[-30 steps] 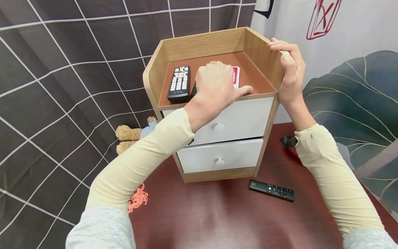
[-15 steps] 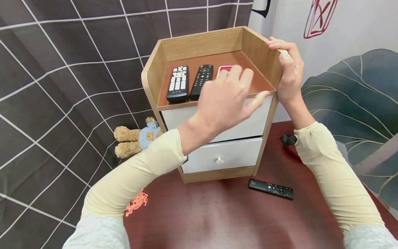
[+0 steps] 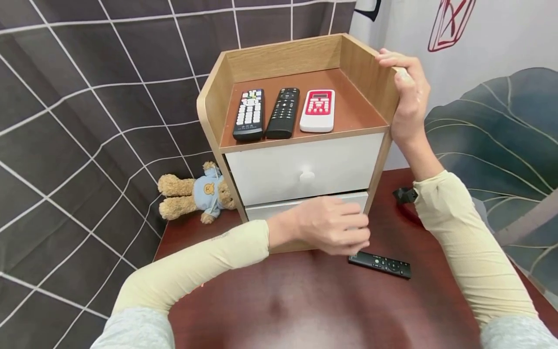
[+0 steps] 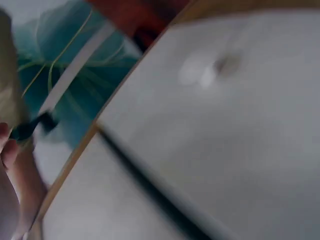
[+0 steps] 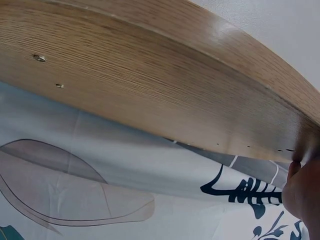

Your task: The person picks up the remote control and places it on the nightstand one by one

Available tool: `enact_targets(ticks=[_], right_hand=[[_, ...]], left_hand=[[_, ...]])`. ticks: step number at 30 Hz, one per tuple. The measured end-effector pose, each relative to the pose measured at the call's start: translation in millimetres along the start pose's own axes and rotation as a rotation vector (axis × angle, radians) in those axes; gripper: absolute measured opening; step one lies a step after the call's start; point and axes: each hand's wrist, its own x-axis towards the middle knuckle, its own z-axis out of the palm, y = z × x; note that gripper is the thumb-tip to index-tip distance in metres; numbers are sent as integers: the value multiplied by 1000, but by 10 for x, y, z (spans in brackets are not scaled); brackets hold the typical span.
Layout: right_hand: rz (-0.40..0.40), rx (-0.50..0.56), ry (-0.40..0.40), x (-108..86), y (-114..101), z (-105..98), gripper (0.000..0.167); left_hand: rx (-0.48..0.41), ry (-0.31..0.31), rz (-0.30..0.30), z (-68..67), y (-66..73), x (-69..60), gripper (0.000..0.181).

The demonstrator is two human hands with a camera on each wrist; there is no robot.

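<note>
A small wood-grain cabinet (image 3: 279, 62) with two white drawers stands on the dark red table (image 3: 244, 300). My right hand (image 3: 410, 99) grips the front edge of its right side panel; part of that hand shows against the wood in the right wrist view. My left hand (image 3: 335, 225), fingers loosely curled and holding nothing, is in front of the lower drawer (image 3: 270, 210). Just beyond its fingers a black remote control (image 3: 380, 264) lies on the table. On the cabinet top lie a black remote with white buttons (image 3: 249, 115), a black remote (image 3: 283, 112) and a white-and-red remote (image 3: 318, 110).
A teddy bear (image 3: 205, 191) in a blue top lies against the cabinet's left side. Dark grid curtain (image 3: 109, 121) hangs behind and left. A black object (image 3: 405, 195) sits on the table at right, by a teal leaf-patterned backrest (image 3: 488, 135).
My left hand has come off the cabinet top and down in front of the lower drawer, uncovering the white-and-red remote. My right hand stays on the side panel.
</note>
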Motion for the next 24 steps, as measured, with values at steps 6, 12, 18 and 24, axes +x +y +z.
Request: enact_targets(ticks=[6, 12, 18, 24], right_hand=[[5, -9, -3, 0, -19, -2, 34], [-6, -10, 4, -1, -21, -2, 34], [15, 0, 6, -23, -44, 35, 33], [-5, -3, 14, -26, -64, 44, 34]], left_hand=[[-194, -152, 92, 264, 341, -340, 29], [-462, -305, -3, 649, 780, -740, 48], [-491, -452, -35, 901, 993, -938, 64], [-450, -673, -145, 1221, 1048, -1107, 82]])
